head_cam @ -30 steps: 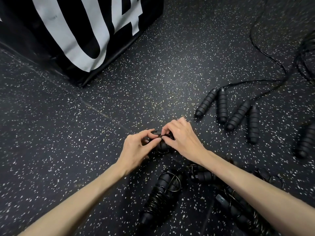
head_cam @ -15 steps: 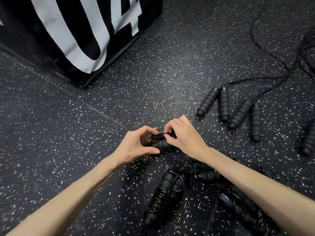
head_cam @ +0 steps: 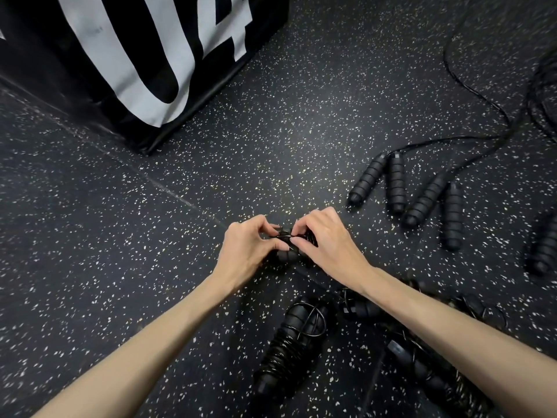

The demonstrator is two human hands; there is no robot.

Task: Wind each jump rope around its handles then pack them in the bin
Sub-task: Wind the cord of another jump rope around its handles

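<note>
Both hands sit tighter on the black foam-handled jump rope bundle (head_cam: 289,245): left hand (head_cam: 250,254) grips it, right hand (head_cam: 327,245) pinches cord, below the black lettered box (head_cam: 144,64). Tuck the end under taut.

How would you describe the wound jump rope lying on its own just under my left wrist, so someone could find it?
Start at the big black box with white lettering and come down across the speckled floor past both hands. Just below them, beside the left forearm, lies the wound jump rope. Unlike the loose handles to the right, its cord is coiled tightly around its paired handles, and it lies apart from the other bundles.
</note>
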